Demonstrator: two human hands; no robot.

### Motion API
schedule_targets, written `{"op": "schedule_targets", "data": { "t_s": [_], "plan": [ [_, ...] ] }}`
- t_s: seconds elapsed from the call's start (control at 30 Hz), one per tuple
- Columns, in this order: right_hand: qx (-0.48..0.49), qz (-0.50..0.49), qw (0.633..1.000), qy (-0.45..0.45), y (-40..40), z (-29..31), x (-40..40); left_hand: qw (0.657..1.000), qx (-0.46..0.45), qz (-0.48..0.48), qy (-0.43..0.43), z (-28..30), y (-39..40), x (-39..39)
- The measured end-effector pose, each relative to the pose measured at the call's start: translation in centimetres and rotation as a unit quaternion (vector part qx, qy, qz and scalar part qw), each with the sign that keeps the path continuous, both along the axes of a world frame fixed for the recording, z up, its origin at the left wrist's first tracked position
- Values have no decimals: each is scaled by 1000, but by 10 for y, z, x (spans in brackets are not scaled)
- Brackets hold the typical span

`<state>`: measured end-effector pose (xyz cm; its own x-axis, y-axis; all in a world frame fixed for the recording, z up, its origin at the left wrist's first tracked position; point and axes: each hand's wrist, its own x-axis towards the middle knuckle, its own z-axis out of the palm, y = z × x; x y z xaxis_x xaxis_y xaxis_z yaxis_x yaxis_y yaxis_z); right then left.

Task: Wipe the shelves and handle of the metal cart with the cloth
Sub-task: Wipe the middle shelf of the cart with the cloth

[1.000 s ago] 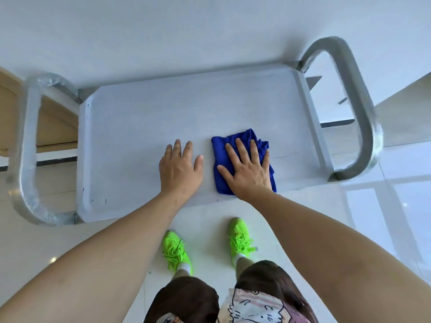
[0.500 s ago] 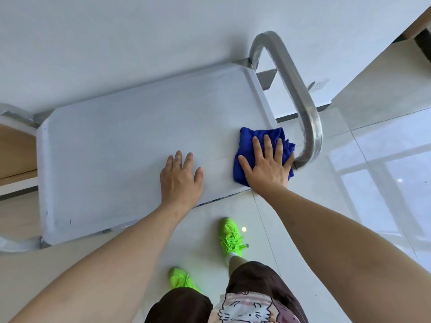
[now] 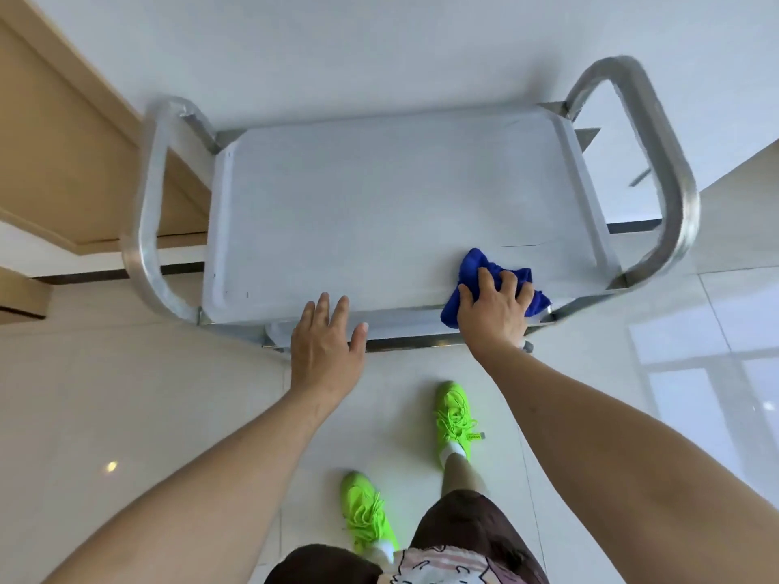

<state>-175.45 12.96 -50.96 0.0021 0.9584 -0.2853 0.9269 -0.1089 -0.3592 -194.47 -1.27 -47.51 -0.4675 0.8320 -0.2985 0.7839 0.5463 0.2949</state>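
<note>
1. Seen from above: rectangular brushed-metal cart (image 3: 400, 212) with a flat grey top shelf (image 3: 379, 204), standing on a pale glossy tiled floor (image 3: 147, 394) against a white wall (image 3: 379, 44).
2. Looped tubular metal handle (image 3: 670, 170) at the right end, a matching metal loop (image 3: 145, 212) at the left end; both in full view now, where half a second ago only the right one showed whole.
3. Crumpled bright-blue cloth (image 3: 480, 267) on the near right corner of the top shelf, spilling slightly over the front edge.
4. Right hand (image 3: 495, 314) curled over the cloth, fingers bent and bunching the fabric; flat-palmed on a spread cloth half a second ago, now clutching it in a gathered wad.
5. Cloth apart from the right handle, whereas earlier touching or just beside its near end.
6. Left hand (image 3: 326, 343) open, fingers straight and spread, holding nothing; fingertips at the front edge of the shelf, palm out over the floor. Earlier laid fully on the shelf surface, now pulled back toward the body.
7. Neon-green lace-up sneakers (image 3: 453, 419) on the tiles below, right foot ahead of the left, both visible; dark brown shorts (image 3: 468, 524) at the bottom edge.
8. Light wooden panelling (image 3: 55, 153) at far left, beside the left loop.
</note>
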Motion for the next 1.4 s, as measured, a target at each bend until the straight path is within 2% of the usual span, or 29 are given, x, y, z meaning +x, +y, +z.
{"op": "schedule_targets", "data": {
  "t_s": [0.2,0.37,0.6,0.87,1.1,1.27,1.4],
  "plan": [
    [-19,126,990,67,-90,7,-80,998,-4,58,32,-3,-87,-51],
    [-95,183,977,48,-144,5,-103,993,-19,116,18,-8,-133,-75],
    [-98,239,966,10,-144,-12,-105,988,-15,152,12,-31,-155,-67],
    [-58,307,950,4,-131,-68,-115,974,9,226,-31,-92,-148,-34],
    [-1,346,938,1,-132,-136,-144,988,40,143,30,-161,-145,-54],
    [52,343,938,17,-125,-183,-163,991,81,107,20,-211,-127,-72],
    [93,368,925,-10,-119,-220,-185,986,131,102,25,-241,-102,-90]
  ]
}}
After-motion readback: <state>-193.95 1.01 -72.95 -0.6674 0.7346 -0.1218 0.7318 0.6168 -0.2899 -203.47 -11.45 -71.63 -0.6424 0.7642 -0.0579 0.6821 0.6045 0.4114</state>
